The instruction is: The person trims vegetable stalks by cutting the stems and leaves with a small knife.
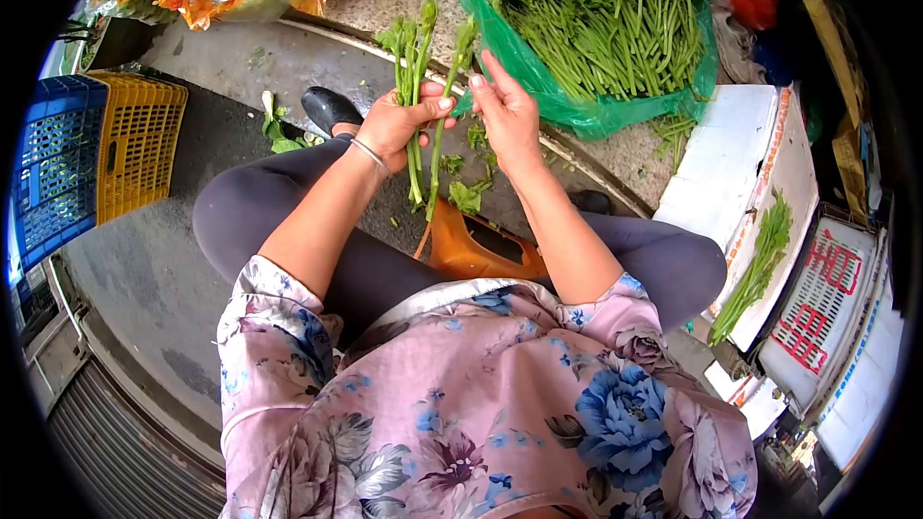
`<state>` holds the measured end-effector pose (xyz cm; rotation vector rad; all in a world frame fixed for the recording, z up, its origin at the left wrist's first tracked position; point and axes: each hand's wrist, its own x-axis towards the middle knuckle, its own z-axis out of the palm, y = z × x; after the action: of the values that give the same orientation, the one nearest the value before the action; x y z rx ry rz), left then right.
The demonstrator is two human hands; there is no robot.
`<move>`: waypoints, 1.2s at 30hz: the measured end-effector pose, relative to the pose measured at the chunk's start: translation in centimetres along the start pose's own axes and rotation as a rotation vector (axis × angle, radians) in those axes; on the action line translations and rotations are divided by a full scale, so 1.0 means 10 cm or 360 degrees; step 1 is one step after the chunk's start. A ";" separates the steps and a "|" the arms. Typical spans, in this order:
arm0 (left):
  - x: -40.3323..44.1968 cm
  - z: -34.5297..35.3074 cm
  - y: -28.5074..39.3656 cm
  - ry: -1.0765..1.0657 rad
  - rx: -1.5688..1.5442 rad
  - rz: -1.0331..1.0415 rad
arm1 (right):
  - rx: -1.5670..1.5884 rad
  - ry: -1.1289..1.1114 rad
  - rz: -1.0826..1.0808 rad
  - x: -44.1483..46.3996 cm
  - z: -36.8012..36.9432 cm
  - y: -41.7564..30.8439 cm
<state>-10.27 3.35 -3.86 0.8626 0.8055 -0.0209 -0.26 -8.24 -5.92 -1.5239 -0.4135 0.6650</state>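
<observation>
My left hand (pixel 392 127), with a bracelet at the wrist, is closed around a few long green vegetable stems (pixel 415 62) with curled, leafy tips pointing away from me. One separate stem (pixel 457 65) crosses at the left thumb and fingertips. Just to the right, my right hand (pixel 510 120) has its fingers stretched out, close to that stem, and nothing shows in its grasp. Beyond it, a green plastic bag (pixel 601 120) lies open, full of similar stems (pixel 663 38).
Loose leaf scraps (pixel 466 194) lie on the ground between my feet, near an orange plastic object (pixel 471 248). At right, a white foam box (pixel 716 159) stands near a bundle of stems (pixel 760 264). Blue and yellow crates (pixel 139 149) stand at left.
</observation>
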 end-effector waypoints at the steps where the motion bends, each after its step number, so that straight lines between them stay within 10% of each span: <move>1: 0.01 0.01 0.00 0.0011 0.0044 0.0016 | -0.0042 -0.0081 0.0034 0.00 0.01 0.01; 19: 0.06 0.04 -0.05 0.0100 0.0081 0.0001 | 0.0351 0.0476 0.0202 0.24 -0.08 0.25; 25: 0.01 0.09 -0.03 0.0018 0.0012 -0.0039 | 0.0100 0.0181 0.0611 0.07 -0.24 0.12; 36: 0.03 0.18 -0.04 -0.0173 0.0027 -0.0117 | 0.0315 -0.0047 0.0111 -0.07 -0.16 0.07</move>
<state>-9.06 1.92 -3.68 0.8402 0.7356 -0.1386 0.09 -9.98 -6.50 -1.3468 -0.3079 0.7613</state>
